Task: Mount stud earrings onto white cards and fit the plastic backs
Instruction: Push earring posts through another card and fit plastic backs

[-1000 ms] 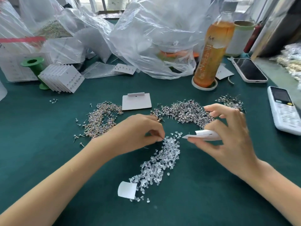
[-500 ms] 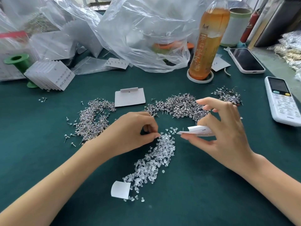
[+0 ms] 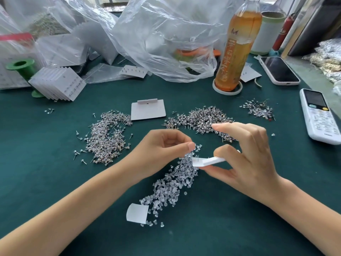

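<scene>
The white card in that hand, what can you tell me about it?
The white card looks like thin stiff paper, small and held almost flat above the pile of clear plastic backs. The right hand pinches it between thumb and fingers. A thin metal post sticks up near its left end. The left hand is close but not touching.

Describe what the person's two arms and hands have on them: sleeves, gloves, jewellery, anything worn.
Both forearms are bare right to the bottom edge of the head view; no sleeve shows. The left hand and the right hand wear no gloves, and no rings, watch or bracelet show at the fingers or wrists. The visible fingernails are short, with no coloured polish.
</scene>
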A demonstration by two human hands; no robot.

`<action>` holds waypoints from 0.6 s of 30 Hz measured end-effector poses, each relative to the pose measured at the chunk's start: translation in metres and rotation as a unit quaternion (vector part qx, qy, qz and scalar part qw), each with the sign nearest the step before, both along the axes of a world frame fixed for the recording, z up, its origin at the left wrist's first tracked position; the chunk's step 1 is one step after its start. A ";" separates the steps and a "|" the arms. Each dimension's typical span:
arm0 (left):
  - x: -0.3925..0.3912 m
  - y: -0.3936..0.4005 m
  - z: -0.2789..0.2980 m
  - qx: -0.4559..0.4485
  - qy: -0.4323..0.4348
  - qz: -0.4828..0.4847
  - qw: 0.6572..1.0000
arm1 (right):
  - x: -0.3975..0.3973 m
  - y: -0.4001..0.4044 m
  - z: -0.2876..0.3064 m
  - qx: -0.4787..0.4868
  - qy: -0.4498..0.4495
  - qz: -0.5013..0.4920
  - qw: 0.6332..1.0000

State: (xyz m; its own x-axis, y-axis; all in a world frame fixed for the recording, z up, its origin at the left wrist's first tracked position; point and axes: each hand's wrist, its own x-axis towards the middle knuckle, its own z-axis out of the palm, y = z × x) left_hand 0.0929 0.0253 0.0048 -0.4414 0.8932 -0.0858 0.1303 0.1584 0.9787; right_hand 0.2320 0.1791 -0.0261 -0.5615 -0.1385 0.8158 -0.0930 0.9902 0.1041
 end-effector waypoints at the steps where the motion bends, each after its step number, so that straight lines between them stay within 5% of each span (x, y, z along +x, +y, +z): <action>1: 0.003 0.000 0.000 0.000 -0.010 0.001 1.000 | 0.000 -0.001 0.000 0.004 0.003 -0.001 1.000; 18: 0.015 -0.001 -0.001 -0.021 -0.047 0.011 0.999 | 0.001 -0.002 0.001 0.015 0.004 -0.007 1.000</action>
State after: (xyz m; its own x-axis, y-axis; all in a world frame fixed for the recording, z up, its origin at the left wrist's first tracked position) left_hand 0.1080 0.0239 0.0038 -0.4497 0.8779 -0.1647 0.0331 0.2007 0.9791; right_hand 0.2328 0.1773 -0.0251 -0.5576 -0.1549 0.8155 -0.0786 0.9879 0.1339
